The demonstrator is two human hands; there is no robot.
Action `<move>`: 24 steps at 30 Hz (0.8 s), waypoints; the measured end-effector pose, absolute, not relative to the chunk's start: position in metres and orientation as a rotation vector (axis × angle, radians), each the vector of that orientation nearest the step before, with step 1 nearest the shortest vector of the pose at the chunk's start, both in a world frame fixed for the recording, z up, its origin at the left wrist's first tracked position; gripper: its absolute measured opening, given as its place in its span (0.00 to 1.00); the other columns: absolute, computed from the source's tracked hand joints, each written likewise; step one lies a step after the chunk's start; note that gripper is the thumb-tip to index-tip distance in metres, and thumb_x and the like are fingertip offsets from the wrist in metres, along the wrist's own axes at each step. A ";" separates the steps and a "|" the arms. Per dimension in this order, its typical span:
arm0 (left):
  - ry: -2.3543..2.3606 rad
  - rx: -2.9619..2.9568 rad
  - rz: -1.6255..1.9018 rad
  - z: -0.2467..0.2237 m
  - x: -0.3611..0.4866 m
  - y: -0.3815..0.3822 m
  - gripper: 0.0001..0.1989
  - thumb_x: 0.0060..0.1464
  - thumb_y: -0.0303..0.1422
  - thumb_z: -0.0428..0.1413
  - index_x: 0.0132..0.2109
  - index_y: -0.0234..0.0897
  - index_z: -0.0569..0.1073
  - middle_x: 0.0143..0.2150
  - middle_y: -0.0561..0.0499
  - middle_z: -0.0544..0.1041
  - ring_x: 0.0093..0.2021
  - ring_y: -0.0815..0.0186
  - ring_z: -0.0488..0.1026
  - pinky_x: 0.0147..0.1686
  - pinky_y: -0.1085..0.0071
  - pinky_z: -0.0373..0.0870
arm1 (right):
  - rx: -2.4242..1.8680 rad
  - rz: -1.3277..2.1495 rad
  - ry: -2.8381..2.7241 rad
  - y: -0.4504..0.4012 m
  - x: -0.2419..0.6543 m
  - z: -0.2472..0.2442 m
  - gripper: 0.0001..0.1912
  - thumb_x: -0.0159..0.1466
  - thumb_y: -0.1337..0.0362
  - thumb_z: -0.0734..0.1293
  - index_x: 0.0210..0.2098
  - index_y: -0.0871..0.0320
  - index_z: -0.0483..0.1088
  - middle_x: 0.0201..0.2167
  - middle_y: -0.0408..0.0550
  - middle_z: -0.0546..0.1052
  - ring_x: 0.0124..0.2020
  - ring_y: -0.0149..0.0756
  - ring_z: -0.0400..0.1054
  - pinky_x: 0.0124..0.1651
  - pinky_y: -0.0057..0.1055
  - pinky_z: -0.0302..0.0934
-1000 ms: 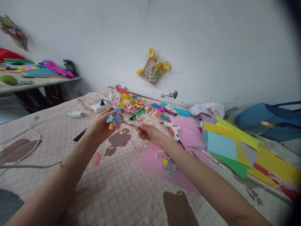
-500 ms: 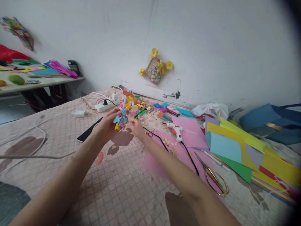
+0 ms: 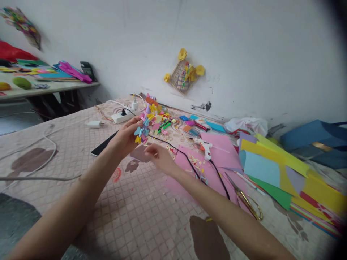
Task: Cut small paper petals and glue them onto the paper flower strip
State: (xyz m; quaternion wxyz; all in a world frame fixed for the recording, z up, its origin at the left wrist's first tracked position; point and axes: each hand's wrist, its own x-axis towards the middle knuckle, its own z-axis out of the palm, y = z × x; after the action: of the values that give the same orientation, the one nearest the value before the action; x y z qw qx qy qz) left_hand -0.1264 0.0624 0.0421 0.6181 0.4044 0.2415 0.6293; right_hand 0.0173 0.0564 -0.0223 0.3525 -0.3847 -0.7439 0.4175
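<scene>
My left hand [image 3: 125, 138] is closed on a craft piece of colourful paper butterflies [image 3: 146, 121], held upright over the table; blue, yellow, pink, orange and purple shapes stick out along it. My right hand [image 3: 160, 157] hovers to the right and a little below the craft, apart from it. Its fingers are curled and pinched together, and I cannot make out anything between them. Beyond the right forearm a white glue gun [image 3: 205, 148] lies on pink paper [image 3: 221, 151].
Gold-handled scissors [image 3: 248, 200] lie at right, beside stacked coloured sheets [image 3: 261, 168]. Behind my left hand are a power strip [image 3: 121, 117], a white charger [image 3: 94, 124] and a black phone-like slab [image 3: 104, 143]. Black cords cross the table near my right hand. A blue bag [image 3: 311, 141] stands far right.
My right hand has drawn away from the craft, down and slightly right. My left hand still holds the butterfly piece. The view has shifted slightly.
</scene>
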 end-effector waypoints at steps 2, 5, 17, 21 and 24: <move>0.550 0.929 1.460 0.043 -0.129 0.063 0.06 0.50 0.25 0.53 0.38 0.33 0.71 0.29 0.51 0.74 0.25 0.73 0.72 0.24 0.80 0.69 | -0.828 1.205 -2.110 0.048 0.000 -0.026 0.03 0.56 0.65 0.65 0.32 0.56 0.69 0.31 0.44 0.72 0.28 0.31 0.67 0.31 0.28 0.61; 0.524 0.920 1.477 0.044 -0.134 0.063 0.05 0.50 0.25 0.53 0.36 0.34 0.71 0.29 0.53 0.74 0.24 0.73 0.71 0.24 0.80 0.69 | -0.847 1.181 -2.144 0.039 -0.020 -0.036 0.06 0.59 0.65 0.63 0.37 0.57 0.67 0.31 0.45 0.72 0.28 0.31 0.68 0.32 0.29 0.62; 0.555 0.903 1.475 0.047 -0.132 0.060 0.05 0.49 0.25 0.53 0.35 0.34 0.71 0.29 0.52 0.74 0.26 0.72 0.72 0.26 0.78 0.70 | -1.180 0.380 -2.521 0.071 -0.013 -0.041 0.05 0.58 0.63 0.66 0.33 0.57 0.68 0.37 0.47 0.71 0.33 0.35 0.67 0.35 0.33 0.61; 0.563 0.913 1.463 0.047 -0.134 0.059 0.08 0.48 0.25 0.55 0.38 0.35 0.71 0.29 0.52 0.74 0.24 0.73 0.71 0.24 0.79 0.69 | -1.347 0.249 -2.395 0.115 0.043 -0.018 0.09 0.64 0.62 0.61 0.39 0.61 0.68 0.38 0.48 0.72 0.36 0.33 0.67 0.39 0.35 0.64; 0.577 0.967 1.422 0.044 -0.131 0.058 0.11 0.47 0.27 0.57 0.41 0.35 0.70 0.29 0.53 0.73 0.23 0.73 0.70 0.21 0.79 0.69 | -1.454 0.144 -2.199 0.154 0.090 0.007 0.07 0.63 0.66 0.61 0.39 0.62 0.67 0.38 0.48 0.71 0.38 0.36 0.66 0.42 0.38 0.61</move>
State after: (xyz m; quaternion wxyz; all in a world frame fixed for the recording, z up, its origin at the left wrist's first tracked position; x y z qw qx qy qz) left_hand -0.1311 0.0584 0.0444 0.6161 0.4200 0.2506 0.6175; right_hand 0.0896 0.1540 0.0072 0.2481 -0.5336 -0.8068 0.0529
